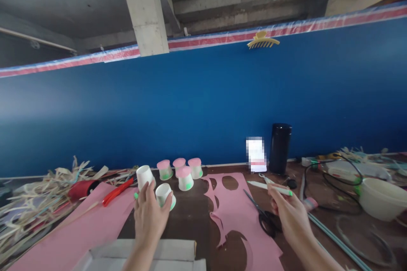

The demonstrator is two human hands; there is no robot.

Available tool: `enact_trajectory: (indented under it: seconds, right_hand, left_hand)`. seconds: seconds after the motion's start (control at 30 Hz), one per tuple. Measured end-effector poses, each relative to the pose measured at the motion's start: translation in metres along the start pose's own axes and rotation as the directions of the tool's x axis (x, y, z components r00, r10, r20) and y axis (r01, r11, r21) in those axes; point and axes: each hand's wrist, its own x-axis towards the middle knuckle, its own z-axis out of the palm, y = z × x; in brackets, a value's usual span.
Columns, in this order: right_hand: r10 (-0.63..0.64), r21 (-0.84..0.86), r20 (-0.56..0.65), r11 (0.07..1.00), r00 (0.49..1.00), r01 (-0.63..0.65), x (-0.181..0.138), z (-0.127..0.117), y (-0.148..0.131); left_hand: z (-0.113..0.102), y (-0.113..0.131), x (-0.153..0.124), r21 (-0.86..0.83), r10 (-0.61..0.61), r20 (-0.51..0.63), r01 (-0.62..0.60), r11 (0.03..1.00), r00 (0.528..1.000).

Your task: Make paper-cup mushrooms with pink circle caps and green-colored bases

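My left hand [149, 216] is around a small white paper cup [163, 194], thumb on its right side and fingers on its left. The cup has green at its lower edge. Just beyond my fingertips is another white cup [144, 175]. Several cups topped with pink discs, such as the nearest one [185, 179], stand behind, with green marks on their sides. My right hand [284, 207] grips a white marker [270, 187] with green ends, its tip pointing left. Black-handled scissors [262, 216] lie beside that hand on a cut pink sheet [232, 207].
At left are a pink sheet [104, 220], a red-handled tool [117, 192] and pale strips [38, 203]. A white box [171, 250] sits in front. A black cylinder [280, 148] stands by the blue wall [203, 106]. Right are a white tub [381, 198] and black cable [338, 211].
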Motion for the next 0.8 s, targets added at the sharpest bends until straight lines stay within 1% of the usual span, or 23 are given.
enact_trajectory:
  seconds: [0.03, 0.07, 0.1, 0.13, 0.17, 0.23, 0.27, 0.3, 0.33, 0.4, 0.47, 0.53, 0.57, 0.63, 0.73, 0.8]
  right_hand:
    - [0.0, -0.008, -0.016, 1.0, 1.0, 0.0, 0.0, 0.0, -0.001]
    - [-0.001, -0.015, -0.029, 1.0, 1.0, 0.0, -0.001, 0.0, -0.003]
    - [-0.003, -0.022, -0.04, 1.0, 0.999, 0.002, -0.001, 0.0, -0.004]
    - [-0.011, -0.034, -0.044, 0.999, 0.999, 0.009, -0.001, 0.0, -0.005]
    - [-0.023, -0.051, -0.047, 0.998, 0.999, 0.021, -0.001, 0.0, -0.006]
    - [-0.061, -0.116, -0.061, 0.992, 0.996, 0.053, 0.0, -0.003, -0.009]
    - [-0.084, -0.172, -0.07, 0.983, 0.994, 0.071, 0.001, -0.005, -0.011]
    - [-0.111, -0.248, -0.081, 0.965, 0.991, 0.088, 0.003, -0.008, -0.013]
    - [-0.14, -0.342, -0.091, 0.934, 0.986, 0.101, 0.005, -0.012, -0.014]
    - [-0.21, -0.55, -0.077, 0.825, 0.975, 0.134, 0.011, -0.019, -0.017]
    - [-0.295, -0.687, 0.006, 0.693, 0.955, 0.218, 0.016, -0.027, -0.015]
    - [-0.361, -0.732, 0.094, 0.607, 0.928, 0.31, 0.021, -0.032, -0.011]
    - [-0.369, -0.736, 0.12, 0.589, 0.921, 0.332, 0.022, -0.034, -0.008]
    - [-0.346, -0.738, 0.135, 0.59, 0.928, 0.327, 0.024, -0.036, -0.002]
    - [-0.32, -0.739, 0.142, 0.595, 0.937, 0.315, 0.025, -0.036, 0.002]
    - [-0.334, -0.747, 0.153, 0.577, 0.93, 0.33, 0.025, -0.036, 0.002]
  left_hand:
    - [-0.004, 0.007, -0.003, -0.019, 0.025, -0.041, -0.025, 0.999, 0.999]
    - [-0.007, 0.015, -0.007, -0.046, 0.08, -0.036, -0.081, 0.996, 0.996]
    - [-0.009, 0.023, -0.011, -0.087, 0.159, 0.032, -0.155, 0.984, 0.987]
    - [-0.009, 0.033, -0.015, -0.137, 0.229, 0.121, -0.213, 0.967, 0.966]
    - [-0.009, 0.044, -0.019, -0.182, 0.274, 0.228, -0.236, 0.955, 0.934]
    - [-0.004, 0.064, -0.026, -0.235, 0.307, 0.429, -0.223, 0.946, 0.85]
    - [-0.001, 0.073, -0.029, -0.23, 0.296, 0.513, -0.204, 0.952, 0.805]
    - [0.003, 0.081, -0.031, -0.217, 0.285, 0.572, -0.193, 0.957, 0.769]
    - [0.007, 0.088, -0.032, -0.204, 0.278, 0.595, -0.194, 0.96, 0.754]
    - [0.015, 0.098, -0.034, -0.179, 0.258, 0.637, -0.187, 0.966, 0.726]
    - [0.022, 0.102, -0.037, -0.177, 0.244, 0.663, -0.168, 0.97, 0.708]
    - [0.029, 0.102, -0.04, -0.185, 0.222, 0.68, -0.129, 0.974, 0.699]
    - [0.033, 0.101, -0.042, -0.195, 0.21, 0.684, -0.102, 0.975, 0.699]
    - [0.038, 0.097, -0.045, -0.227, 0.203, 0.673, -0.062, 0.972, 0.711]
    - [0.044, 0.092, -0.048, -0.289, 0.237, 0.65, -0.053, 0.956, 0.722]
    - [0.046, 0.091, -0.05, -0.307, 0.243, 0.623, -0.053, 0.95, 0.743]
